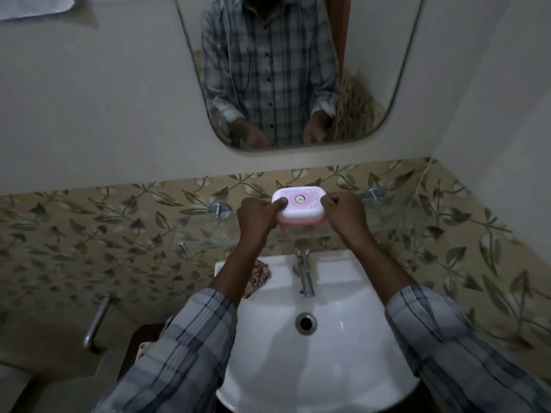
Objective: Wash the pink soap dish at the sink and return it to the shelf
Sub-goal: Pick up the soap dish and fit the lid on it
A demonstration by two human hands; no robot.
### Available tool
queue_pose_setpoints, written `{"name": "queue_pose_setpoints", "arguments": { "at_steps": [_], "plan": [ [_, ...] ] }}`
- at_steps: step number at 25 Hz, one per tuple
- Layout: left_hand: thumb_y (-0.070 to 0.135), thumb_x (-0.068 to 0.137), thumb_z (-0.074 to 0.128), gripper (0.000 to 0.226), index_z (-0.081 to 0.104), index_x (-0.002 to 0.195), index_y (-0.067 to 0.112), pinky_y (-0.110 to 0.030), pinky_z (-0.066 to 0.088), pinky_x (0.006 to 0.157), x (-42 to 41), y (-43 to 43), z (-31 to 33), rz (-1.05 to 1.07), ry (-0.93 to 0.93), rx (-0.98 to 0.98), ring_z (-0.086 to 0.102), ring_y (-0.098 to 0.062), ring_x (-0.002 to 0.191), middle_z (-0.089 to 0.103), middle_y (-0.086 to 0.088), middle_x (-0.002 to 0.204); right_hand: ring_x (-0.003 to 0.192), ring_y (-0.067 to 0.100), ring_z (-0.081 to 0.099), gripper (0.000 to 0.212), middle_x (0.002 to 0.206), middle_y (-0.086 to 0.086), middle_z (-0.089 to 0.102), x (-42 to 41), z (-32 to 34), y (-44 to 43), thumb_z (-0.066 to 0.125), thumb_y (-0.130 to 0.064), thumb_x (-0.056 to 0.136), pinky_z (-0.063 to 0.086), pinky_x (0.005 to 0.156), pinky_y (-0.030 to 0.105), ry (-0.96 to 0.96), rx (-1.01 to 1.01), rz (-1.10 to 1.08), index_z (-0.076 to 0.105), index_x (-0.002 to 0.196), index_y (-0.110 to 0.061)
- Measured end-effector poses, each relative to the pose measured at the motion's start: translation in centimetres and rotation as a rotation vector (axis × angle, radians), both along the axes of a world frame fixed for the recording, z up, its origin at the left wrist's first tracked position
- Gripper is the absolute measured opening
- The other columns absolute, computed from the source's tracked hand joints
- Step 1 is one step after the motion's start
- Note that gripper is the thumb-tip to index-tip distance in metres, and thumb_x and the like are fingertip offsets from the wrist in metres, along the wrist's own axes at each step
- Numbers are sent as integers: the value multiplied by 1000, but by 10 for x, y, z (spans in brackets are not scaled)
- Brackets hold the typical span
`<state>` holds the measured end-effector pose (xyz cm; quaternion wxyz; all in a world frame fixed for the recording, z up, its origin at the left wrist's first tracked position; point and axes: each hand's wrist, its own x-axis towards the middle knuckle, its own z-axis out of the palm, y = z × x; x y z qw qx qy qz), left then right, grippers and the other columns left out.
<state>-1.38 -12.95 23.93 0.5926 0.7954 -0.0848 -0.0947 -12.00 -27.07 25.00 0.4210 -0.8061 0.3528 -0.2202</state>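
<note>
The pink soap dish (299,208) has a whitish lid with a round sticker and a pink base. It is held above the tap, at the level of a clear glass shelf (387,216) on chrome brackets against the leaf-patterned tiles. My left hand (258,217) grips its left end, thumb on the lid. Gripping the right end is my right hand (343,214). Whether the dish rests on the shelf I cannot tell. The white sink (316,338) lies below, with a chrome tap (305,271) at its back.
A patterned cloth (258,277) lies on the sink's back left rim. A mirror (286,70) hangs on the wall above the shelf. A chrome pipe fitting (97,321) sticks out of the tiles at lower left.
</note>
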Motion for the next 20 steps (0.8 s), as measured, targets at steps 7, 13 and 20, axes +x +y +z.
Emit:
{"name": "queue_pose_setpoints", "arguments": {
  "at_steps": [7, 13, 20],
  "plan": [
    [67, 47, 71, 74, 75, 77, -1, -39, 59, 75, 16, -21, -27, 34, 0, 221, 74, -32, 75, 74, -22, 76, 110, 45, 68, 40, 111, 35, 73, 28, -40, -22, 59, -24, 98, 53, 86, 40, 146, -44, -20, 75, 107, 11],
    [27, 96, 53, 42, 58, 61, 3, -25, 35, 51, -59, 35, -42, 315, -237, 2, 46, -10, 49, 54, -2, 51, 77, 32, 63, 21, 80, 18, 68, -14, -59, 20, 62, -16, 95, 36, 65, 30, -337, -142, -102, 71, 84, 0],
    [20, 94, 54, 32, 66, 87, -8, -38, 47, 69, -14, 83, -206, 345, 117, 426, 66, -41, 87, 68, -27, 89, 71, 4, 53, 18, 85, 10, 69, -7, -163, 104, 60, -6, 93, 41, 69, 9, -237, -242, 403, 77, 99, 0]
  ]
}}
